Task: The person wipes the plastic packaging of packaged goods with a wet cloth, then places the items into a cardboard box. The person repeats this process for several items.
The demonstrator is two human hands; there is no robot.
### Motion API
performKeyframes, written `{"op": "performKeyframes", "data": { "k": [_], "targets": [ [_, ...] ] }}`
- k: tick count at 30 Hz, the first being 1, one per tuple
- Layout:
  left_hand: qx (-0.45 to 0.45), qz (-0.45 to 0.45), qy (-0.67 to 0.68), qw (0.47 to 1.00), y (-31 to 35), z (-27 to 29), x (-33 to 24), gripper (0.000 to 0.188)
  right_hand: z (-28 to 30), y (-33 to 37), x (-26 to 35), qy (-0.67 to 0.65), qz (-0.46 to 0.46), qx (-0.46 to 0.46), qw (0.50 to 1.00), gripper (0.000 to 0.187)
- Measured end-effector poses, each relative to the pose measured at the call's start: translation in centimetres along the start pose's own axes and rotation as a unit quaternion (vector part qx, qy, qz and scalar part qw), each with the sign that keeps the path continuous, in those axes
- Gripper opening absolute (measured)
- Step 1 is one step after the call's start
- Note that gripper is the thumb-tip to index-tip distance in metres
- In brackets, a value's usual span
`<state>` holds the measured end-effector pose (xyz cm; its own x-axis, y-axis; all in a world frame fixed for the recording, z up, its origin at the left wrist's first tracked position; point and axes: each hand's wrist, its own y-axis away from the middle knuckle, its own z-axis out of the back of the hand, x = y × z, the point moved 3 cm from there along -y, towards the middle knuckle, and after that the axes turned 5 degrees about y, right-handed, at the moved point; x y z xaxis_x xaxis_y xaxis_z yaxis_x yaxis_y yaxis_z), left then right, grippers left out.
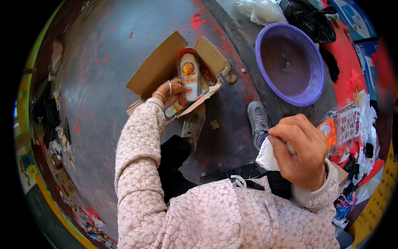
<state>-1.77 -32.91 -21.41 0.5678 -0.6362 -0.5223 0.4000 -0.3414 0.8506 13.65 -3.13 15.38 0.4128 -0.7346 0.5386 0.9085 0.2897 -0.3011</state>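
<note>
An open cardboard box [159, 62] sits on the floor in front of me, its flaps spread. My left hand [176, 88] reaches into it and grips the lower part of a long rounded package [190, 76] with white and orange print and a red far end. The package stands up out of the box at a slant; its contents I cannot make out. Another similar orange-printed package [176, 107] lies at the box's near side. Close to my body, my right hand [300, 145] is closed on a white textured cloth [267, 157], which hangs from the fingers.
To the right stands a purple basin [261, 66] holding murky water. Beyond it are a clear plastic bag [261, 10] and a black plastic bag [311, 20]. Wrapped packages [346, 124] and scraps lie at the right. My shoes [258, 118] flank the space by the box.
</note>
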Motion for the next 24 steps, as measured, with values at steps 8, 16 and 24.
{"op": "performKeyframes", "data": {
  "k": [8,16,24],
  "targets": [
    [0.068,0.156,-0.417,0.893,8.3,5.4,-0.9,0.041,-0.9,0.4,0.4,0.014,0.014,0.016,1.0,0.021],
    [-0.044,0.15,-0.48,0.863,5.2,4.1,-3.6,0.048,-2.3,0.3,0.6,0.031,0.044,0.042,0.998,0.018],
    [-0.08,0.187,-0.65,0.732,1.5,3.4,-0.9,0.027,-2.4,0.2,0.3,0.065,0.051,0.045,0.996,0.018]
  ]
}}
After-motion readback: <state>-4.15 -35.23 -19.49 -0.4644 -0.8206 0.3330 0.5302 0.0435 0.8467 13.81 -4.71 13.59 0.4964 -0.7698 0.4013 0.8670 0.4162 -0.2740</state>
